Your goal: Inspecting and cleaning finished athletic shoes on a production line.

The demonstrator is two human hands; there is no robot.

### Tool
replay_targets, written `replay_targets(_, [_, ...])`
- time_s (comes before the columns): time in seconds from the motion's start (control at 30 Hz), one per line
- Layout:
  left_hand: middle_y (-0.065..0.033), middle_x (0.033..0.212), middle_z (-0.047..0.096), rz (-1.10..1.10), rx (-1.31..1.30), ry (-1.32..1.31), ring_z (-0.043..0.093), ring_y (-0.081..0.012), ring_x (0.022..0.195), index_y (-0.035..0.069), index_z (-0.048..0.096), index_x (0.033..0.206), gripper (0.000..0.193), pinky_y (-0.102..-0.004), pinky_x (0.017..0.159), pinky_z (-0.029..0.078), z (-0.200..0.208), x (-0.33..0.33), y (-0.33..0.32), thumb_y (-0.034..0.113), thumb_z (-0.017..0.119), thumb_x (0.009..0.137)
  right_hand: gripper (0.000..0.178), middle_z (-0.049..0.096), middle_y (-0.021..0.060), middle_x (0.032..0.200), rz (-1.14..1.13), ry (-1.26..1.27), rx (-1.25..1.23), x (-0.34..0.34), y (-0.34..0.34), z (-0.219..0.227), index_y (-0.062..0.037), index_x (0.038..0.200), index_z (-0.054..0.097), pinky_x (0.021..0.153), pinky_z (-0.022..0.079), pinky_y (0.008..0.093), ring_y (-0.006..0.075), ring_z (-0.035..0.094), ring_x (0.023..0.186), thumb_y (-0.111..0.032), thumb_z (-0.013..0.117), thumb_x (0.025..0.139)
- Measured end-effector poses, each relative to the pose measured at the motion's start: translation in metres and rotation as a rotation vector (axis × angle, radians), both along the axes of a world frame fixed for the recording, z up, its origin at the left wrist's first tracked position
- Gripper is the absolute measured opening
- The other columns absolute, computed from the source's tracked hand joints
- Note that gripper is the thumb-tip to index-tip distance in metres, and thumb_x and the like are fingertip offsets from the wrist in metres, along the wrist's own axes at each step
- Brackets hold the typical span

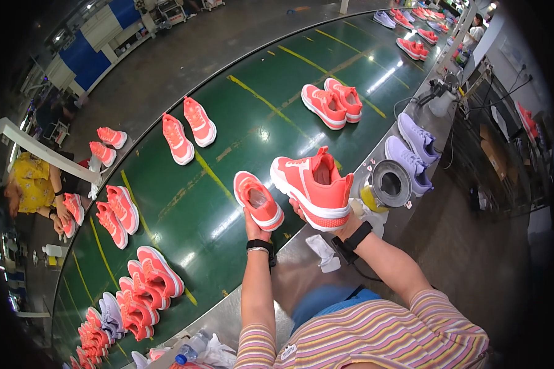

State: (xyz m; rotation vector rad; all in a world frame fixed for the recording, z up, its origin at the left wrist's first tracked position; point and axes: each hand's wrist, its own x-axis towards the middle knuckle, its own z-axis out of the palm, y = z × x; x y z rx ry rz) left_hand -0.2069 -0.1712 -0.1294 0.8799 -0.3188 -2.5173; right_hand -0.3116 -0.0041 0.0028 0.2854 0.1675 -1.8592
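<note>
A coral sneaker with a white sole (258, 198) is in my left hand (256, 231), which grips it from below at the heel end. My right hand (343, 225) holds up a second coral sneaker (314, 187), closer to me and tilted, its heel toward me. The shoe hides most of the right fingers; some fingertips show under its sole. Both shoes are above the near edge of a green conveyor belt (184, 197). Right of the right-hand shoe stands a round metal-topped container with a yellow body (389, 186).
Coral pairs stand along the belt, one pair (332, 103) ahead and another (189, 130) to the left. Lilac sneakers (410, 152) rest on the right metal ledge. A white cloth (323, 252) lies near my right wrist. Another person (34, 184) handles shoes across the belt.
</note>
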Motion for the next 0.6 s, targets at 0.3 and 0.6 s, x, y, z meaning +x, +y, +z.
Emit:
replay_targets(0.3, [-0.0082,0.101,0.054,0.167,-1.259,-0.752,0.051,-0.0166,0.093,-0.001,0.046,0.117,0.048,-0.0299,0.082,0.042,0.033,0.065,-0.042,0.020,0.067,0.080,0.082,0.053,0.0241,0.108,0.182,0.173,-0.038,0.036,0.004,0.013,-0.0020,0.123,0.045,0.075,0.051,0.0418,0.0345,0.057,0.092,-0.067,0.050,0.073])
replay_targets(0.6, [-0.0092,0.109,0.053,-1.152,-2.224,-0.115,0.048,-0.0291,0.108,0.013,0.046,0.124,0.083,-0.0396,0.086,0.043,0.270,0.182,0.047,0.030,0.081,0.051,0.028,0.061,0.0114,0.102,0.753,0.202,0.160,0.185,0.012,0.008,-0.0032,0.110,0.052,0.076,0.053,0.0330,0.0185,0.063,0.086,-0.022,0.048,0.090])
